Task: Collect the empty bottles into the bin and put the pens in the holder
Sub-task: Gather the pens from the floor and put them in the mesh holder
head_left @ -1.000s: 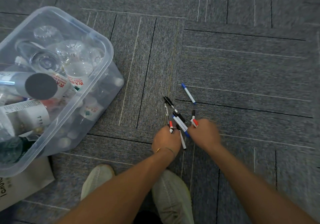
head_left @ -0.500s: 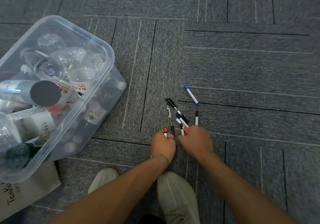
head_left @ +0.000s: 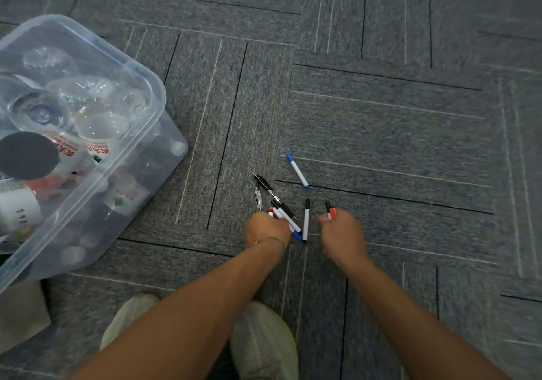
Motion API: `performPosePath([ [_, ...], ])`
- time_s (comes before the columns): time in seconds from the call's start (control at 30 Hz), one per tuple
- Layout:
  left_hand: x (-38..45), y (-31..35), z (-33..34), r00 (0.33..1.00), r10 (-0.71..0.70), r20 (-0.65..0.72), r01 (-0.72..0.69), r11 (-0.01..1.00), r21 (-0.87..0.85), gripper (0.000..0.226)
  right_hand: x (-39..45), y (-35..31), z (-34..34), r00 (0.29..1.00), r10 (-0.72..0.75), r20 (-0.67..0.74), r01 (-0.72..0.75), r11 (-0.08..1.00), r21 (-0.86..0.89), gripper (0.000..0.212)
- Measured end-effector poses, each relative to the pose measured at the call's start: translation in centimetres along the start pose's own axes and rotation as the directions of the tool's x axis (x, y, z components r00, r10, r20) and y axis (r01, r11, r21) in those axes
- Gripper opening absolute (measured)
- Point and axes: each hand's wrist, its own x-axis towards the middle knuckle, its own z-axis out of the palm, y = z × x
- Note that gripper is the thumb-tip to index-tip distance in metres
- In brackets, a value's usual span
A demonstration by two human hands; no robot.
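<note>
Grey carpet-tile floor (head_left: 381, 133) with thin stripes. The left hand (head_left: 267, 230) is closed around several black, white, red-capped marker pens (head_left: 281, 208); the right hand (head_left: 341, 234) pinches a red-capped pen (head_left: 330, 211). A white blue-capped pen (head_left: 297, 170) lies beyond them; bottles fill the clear plastic bin (head_left: 152, 98) far left.

The single head view looks steeply down from above at carpet (head_left: 381, 130), near the hands.

Grey carpet (head_left: 381, 133) with black and pale stripes. Clear bin (head_left: 152, 106), red-labelled bottles (head_left: 96, 148). Pens: white with blue cap (head_left: 297, 170), white with black cap (head_left: 306, 218), black (head_left: 265, 183).
</note>
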Motion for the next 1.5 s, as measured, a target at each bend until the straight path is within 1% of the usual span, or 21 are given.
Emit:
performPosePath([
  [0.07,0.1,0.1,0.0,1.0,0.004,-0.008,-0.004,1.0,0.013,0.023,0.4,-0.1,-0.1,1.0,-0.016,-0.006,0.016,0.999,-0.041,0.027],
  [0.17,0.4,0.4,-0.4,1.0,0.026,0.012,-0.026,0.998,0.055,0.026,0.9,-0.2,-0.4,0.998,-0.051,-0.02,0.049,0.993,-0.108,0.032],
  [0.27,0.5,0.6,-0.9,0.997,0.068,0.04,-0.071,0.994,0.08,0.03,1.2,-0.6,-0.9,1.0,-0.015,-0.012,0.012,0.985,-0.173,0.033],
  [0.33,0.6,0.3,-1.0,0.995,0.084,0.051,-0.085,0.996,0.027,0.029,1.2,-1.3,-0.8,1.0,0.005,-0.018,-0.009,0.968,-0.25,0.03],
  [0.4,0.4,-0.2,-1.0,0.993,0.1,0.063,-0.097,0.994,-0.042,0.03,1.4,-1.9,-0.4,0.999,-0.012,-0.039,0.0,0.952,-0.307,0.03],
  [0.47,0.1,-0.5,-1.3,0.992,0.118,0.051,-0.114,0.991,-0.077,0.031,1.5,-2.5,0.2,0.998,-0.043,-0.037,0.027,0.932,-0.361,0.026],
  [0.6,0.1,-1.0,-2.0,0.99,0.143,0.007,-0.142,0.983,-0.116,0.041,1.6,-3.6,1.2,0.99,-0.138,-0.019,0.107,0.84,-0.532,0.019],
  [0.67,0.1,-1.3,-2.2,0.992,0.128,0.018,-0.124,0.979,-0.162,0.044,1.7,-3.9,1.5,0.991,-0.134,-0.019,0.104,0.843,-0.528,0.02],
  [0.73,0.2,-1.3,-2.3,0.995,0.095,0.017,-0.09,0.977,-0.193,0.043,1.6,-4.0,1.6,0.995,-0.095,-0.019,0.076,0.883,-0.462,0.019],
  [0.83,0.2,-0.9,-2.2,0.995,0.098,-0.021,-0.1,0.99,-0.102,0.04,1.6,-3.9,1.1,0.998,-0.057,-0.038,0.042,0.946,-0.32,0.025],
  [0.9,0.0,-0.3,-1.7,0.998,0.07,-0.002,-0.07,0.994,-0.086,0.036,1.5,-3.8,0.5,0.997,-0.056,-0.056,0.04,0.963,-0.268,0.031],
  [1.0,0.4,0.4,-0.5,1.0,0.02,0.016,-0.019,0.997,-0.079,0.031,1.3,-3.7,-0.5,0.995,-0.074,-0.074,0.051,0.961,-0.273,0.034],
  [1.1,0.6,1.5,0.3,1.0,0.021,-0.004,-0.021,0.999,-0.045,0.023,1.4,-3.6,-1.2,0.995,-0.083,-0.05,0.065,0.955,-0.288,0.036],
  [1.17,0.7,2.1,0.7,0.999,0.028,-0.027,-0.028,0.999,-0.023,0.024,1.6,-3.7,-1.6,0.995,-0.095,-0.032,0.081,0.95,-0.3,0.034],
  [1.3,0.7,2.5,1.0,0.999,0.048,-0.001,-0.048,0.999,-0.021,0.021,2.7,-3.8,-2.1,0.986,-0.167,-0.017,0.155,0.942,-0.298,0.028],
  [1.4,0.2,2.0,0.8,0.993,0.121,0.0,-0.12,0.988,-0.095,0.02,3.9,-4.7,-2.3,0.973,-0.232,-0.012,0.216,0.923,-0.317,0.024],
  [1.5,-0.3,1.4,-0.1,0.988,0.154,-0.015,-0.153,0.964,-0.218,0.026,5.1,-6.4,-2.3,0.968,-0.249,-0.027,0.221,0.9,-0.375,0.022],
])
